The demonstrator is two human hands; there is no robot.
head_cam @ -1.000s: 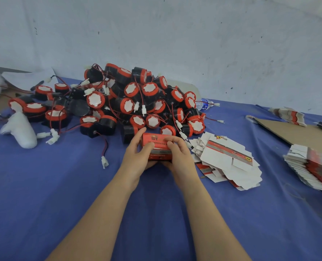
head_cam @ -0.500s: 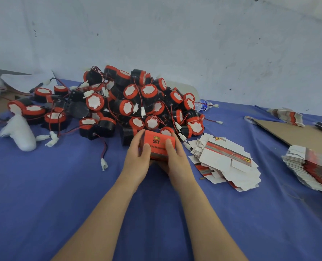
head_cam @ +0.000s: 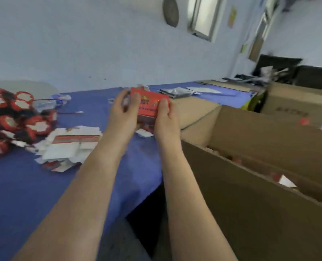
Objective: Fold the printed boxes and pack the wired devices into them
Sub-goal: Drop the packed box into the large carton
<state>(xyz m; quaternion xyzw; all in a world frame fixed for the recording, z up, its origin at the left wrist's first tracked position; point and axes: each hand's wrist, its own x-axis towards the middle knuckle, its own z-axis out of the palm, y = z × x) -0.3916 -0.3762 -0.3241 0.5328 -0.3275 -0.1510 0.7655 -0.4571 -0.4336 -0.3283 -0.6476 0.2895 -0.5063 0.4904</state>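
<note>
A red box (head_cam: 149,106) sits clamped between the left hand (head_cam: 125,113) and right hand (head_cam: 164,117), above the bench's (head_cam: 24,185) right edge. Devices (head_cam: 15,117) and flat boxes (head_cam: 69,146) lie left; an open carton (head_cam: 260,166) stands right.

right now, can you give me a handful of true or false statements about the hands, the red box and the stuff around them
1. Both hands, left hand and right hand, grip the small red printed cardboard box. True.
2. The red box rests flat on the blue tablecloth. False: it is held up in the air.
3. A large open brown cardboard carton stands to the right of the arms. True.
4. The pile of flat unfolded white box blanks lies inside the carton. False: it lies on the tablecloth, left of the arms.
5. The heap of round red-and-black wired devices sits at the far left. True.
</note>
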